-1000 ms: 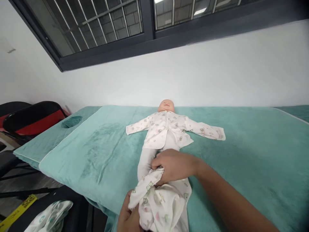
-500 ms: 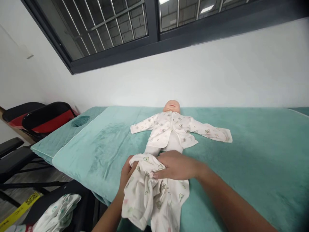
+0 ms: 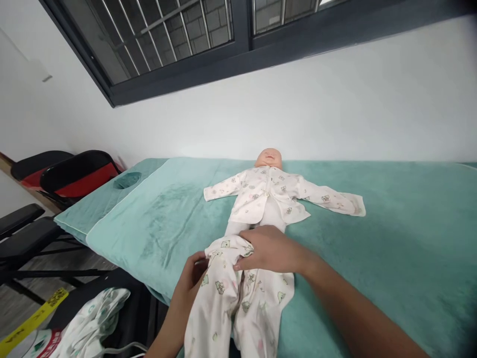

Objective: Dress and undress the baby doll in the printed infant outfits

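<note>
Patterned trousers [image 3: 214, 298] over the doll's [image 3: 269, 158] legs, at the bed's [image 3: 122, 256] near edge
Right hand [image 3: 270, 248] pinches the top; left hand's [image 3: 188, 278] grip is unclear; gentle, even pulling should suit.

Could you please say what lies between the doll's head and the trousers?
The head view shows the jacket, then white legs partly behind the right hand.

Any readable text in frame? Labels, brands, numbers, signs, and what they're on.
None legible.
Yellow strip, lower left: black marks, too blurred to read.
Red band, bottom left: pale marks, possibly letters, unreadable.
Patterned trousers: small printed figures, no lettering I can make out.
</note>
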Available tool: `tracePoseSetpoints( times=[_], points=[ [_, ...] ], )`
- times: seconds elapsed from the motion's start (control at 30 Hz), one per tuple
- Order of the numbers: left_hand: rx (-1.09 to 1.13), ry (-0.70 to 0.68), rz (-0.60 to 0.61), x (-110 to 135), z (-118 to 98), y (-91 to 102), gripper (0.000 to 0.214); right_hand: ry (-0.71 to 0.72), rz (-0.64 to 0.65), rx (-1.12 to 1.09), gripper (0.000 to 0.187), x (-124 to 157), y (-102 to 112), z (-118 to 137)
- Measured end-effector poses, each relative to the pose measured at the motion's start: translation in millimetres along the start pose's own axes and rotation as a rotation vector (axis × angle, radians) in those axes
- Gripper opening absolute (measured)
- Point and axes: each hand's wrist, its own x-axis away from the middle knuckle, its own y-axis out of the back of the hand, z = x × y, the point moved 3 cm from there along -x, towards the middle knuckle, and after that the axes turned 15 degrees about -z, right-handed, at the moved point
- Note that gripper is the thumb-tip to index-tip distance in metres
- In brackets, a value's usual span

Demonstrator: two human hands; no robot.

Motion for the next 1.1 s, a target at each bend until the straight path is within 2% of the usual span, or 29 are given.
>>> tracePoseSetpoints(
  times=[0.07, 0.13, 0.27, 0.43, 0.6, 0.77, 0.87, 0.97, 1.03, 1.1],
  points=[
    [-0.085, 0.095, 0.026, 16.3, 3.2, 11.7, 0.040, 0.015, -0.014, 0.038, 0.032, -0.5, -2.4, 0.4],
    [-0.155, 0.149, 0.082, 29.9, 1.7, 15.0, 0.033, 0.035, -0.028, 0.074, 0.024, -0.9, -3.6, 1.0],
    [-0.139, 0.205, 0.181, 38.3, -15.3, -0.5, 0.032, 0.061, -0.041, 0.096, 0.020, -1.1, -2.7, 2.1],
    [0.084, 0.220, 0.246, 22.6, -39.7, -26.1, 0.028, 0.059, -0.003, 0.049, 0.011, -0.1, 1.5, 3.2],
    [0.148, 0.207, 0.037, -7.2, -43.1, -29.3, 0.025, 0.040, 0.039, 0.044, 0.010, 0.2, 1.9, 3.4],
    [0.228, 0.207, 0.149, -20.6, -36.5, -31.0, 0.025, 0.033, -0.004, 0.080, 0.011, 0.5, -0.7, 1.9],
    [0.165, 0.095, 0.084, -28.7, -42.1, -24.4, 0.028, 0.028, -0.041, 0.094, 0.011, -0.1, -2.6, 0.5],
    [-0.013, -0.116, 0.022, -36.0, -66.8, -29.6, 0.027, 0.021, -0.065, 0.130, 0.012, -1.2, -3.7, 0.0],
    [-0.116, -0.241, 0.102, -38.5, -87.7, -46.5, 0.026, 0.052, -0.076, 0.150, 0.012, -1.7, -3.7, 0.5],
    [-0.217, -0.359, 0.266, -39.0, -105.1, -70.8, 0.029, 0.088, -0.073, 0.141, 0.011, -1.6, -3.5, 0.5]
  ],
)
